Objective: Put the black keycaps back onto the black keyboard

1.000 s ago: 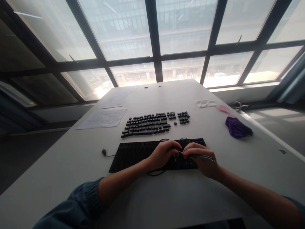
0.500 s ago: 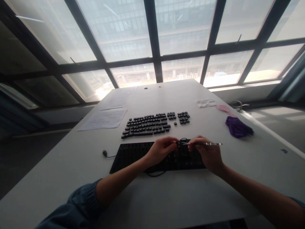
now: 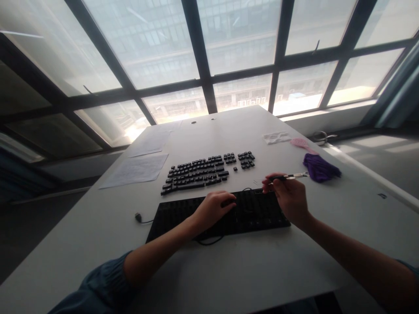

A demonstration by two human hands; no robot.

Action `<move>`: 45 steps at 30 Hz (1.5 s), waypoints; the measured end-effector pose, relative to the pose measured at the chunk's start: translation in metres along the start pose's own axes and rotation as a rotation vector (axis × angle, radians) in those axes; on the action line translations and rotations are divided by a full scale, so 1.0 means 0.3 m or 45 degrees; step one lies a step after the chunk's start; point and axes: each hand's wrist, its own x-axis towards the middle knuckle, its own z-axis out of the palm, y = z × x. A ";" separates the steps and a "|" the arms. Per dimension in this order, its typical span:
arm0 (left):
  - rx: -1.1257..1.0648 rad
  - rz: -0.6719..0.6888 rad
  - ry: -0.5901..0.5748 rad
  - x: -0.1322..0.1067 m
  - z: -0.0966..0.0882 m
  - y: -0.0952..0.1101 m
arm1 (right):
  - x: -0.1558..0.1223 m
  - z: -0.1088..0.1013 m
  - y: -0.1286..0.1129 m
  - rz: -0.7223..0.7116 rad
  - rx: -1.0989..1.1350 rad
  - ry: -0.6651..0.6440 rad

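The black keyboard [image 3: 183, 213] lies in front of me, with many of its keycaps off. My left hand [image 3: 214, 208] is over its middle, thumb and fingers closed together; whatever they pinch is too dark and small to make out. Raised above the keyboard's right end, my right hand [image 3: 291, 196] grips a slim black and silver tool [image 3: 294, 176]. Faint thin wire loops show at its left side, like those of a wire keycap puller. Loose black keycaps [image 3: 196, 171] sit in rows behind the keyboard, with a single keycap [image 3: 235, 169] apart from them.
The keyboard's USB plug [image 3: 138, 217] lies at the left. Paper sheets [image 3: 134, 171] cover part of the white table's left side. At the right are a white tissue [image 3: 276, 138], a pink brush [image 3: 303, 144] and a purple cloth [image 3: 321, 168]. Windows stand beyond the table.
My hands have moved apart. The right one rose away with the tool, whose tip was at a small black piece in my left fingers; the left hand lowered toward the keyboard.
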 end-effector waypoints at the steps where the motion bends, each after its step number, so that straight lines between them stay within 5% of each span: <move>1: 0.020 0.028 -0.010 -0.008 0.006 -0.009 | 0.001 0.001 -0.003 0.001 -0.001 -0.003; 7: 0.149 0.070 0.080 0.007 -0.014 -0.028 | 0.004 0.006 -0.016 0.007 0.025 -0.011; 14: 0.330 -0.074 0.145 0.271 -0.051 -0.115 | 0.009 0.002 -0.006 0.010 -0.008 -0.011; 18: 0.454 -0.090 0.083 0.352 -0.026 -0.178 | 0.020 -0.006 -0.002 -0.006 -0.021 -0.001; 30: 0.505 0.039 0.039 0.339 -0.016 -0.192 | 0.023 -0.012 -0.013 0.006 -0.007 -0.065; 41: 0.577 -0.021 0.317 0.261 -0.189 -0.214 | 0.020 -0.010 0.004 -0.005 -0.078 -0.095; 45: 0.483 -0.039 0.265 0.209 -0.138 -0.153 | 0.011 -0.010 0.003 0.005 -0.109 -0.116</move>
